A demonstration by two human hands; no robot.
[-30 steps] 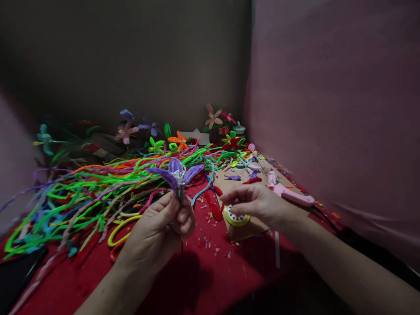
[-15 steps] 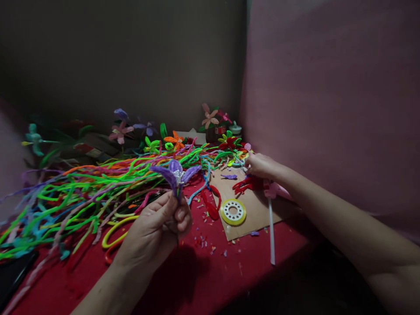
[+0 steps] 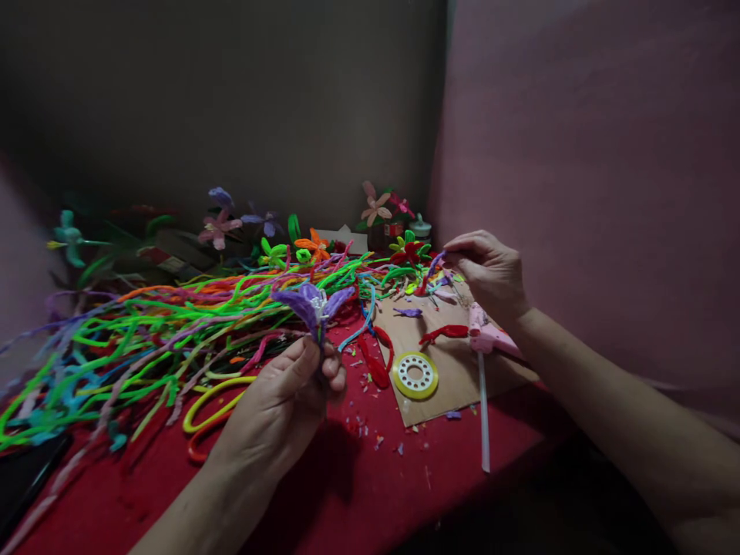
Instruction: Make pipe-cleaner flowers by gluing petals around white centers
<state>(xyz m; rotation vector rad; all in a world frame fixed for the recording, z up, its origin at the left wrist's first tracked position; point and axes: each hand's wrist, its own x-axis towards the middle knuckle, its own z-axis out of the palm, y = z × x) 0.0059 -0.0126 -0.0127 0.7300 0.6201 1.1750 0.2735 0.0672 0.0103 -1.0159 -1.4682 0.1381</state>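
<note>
My left hand (image 3: 292, 397) is closed around the stem of a purple pipe-cleaner flower (image 3: 313, 304) with a white centre, held upright above the red cloth. My right hand (image 3: 491, 274) is raised at the far right near the wall, its fingers pinched on a short purple pipe-cleaner piece (image 3: 431, 270). Below that hand lies a pink glue gun (image 3: 487, 336) with a white glue stick, on a brown cardboard sheet (image 3: 456, 378). A yellow tape roll (image 3: 415, 375) also rests on the cardboard.
A big heap of coloured pipe cleaners (image 3: 162, 324) covers the left of the red table (image 3: 358, 478). Finished pipe-cleaner flowers (image 3: 375, 208) stand at the back by the wall. Red-handled scissors (image 3: 375, 358) and small cuttings lie near the cardboard.
My right hand went from the tape roll to the far pile, then lifted up with a purple piece pinched in it. My left hand kept the flower almost still.
</note>
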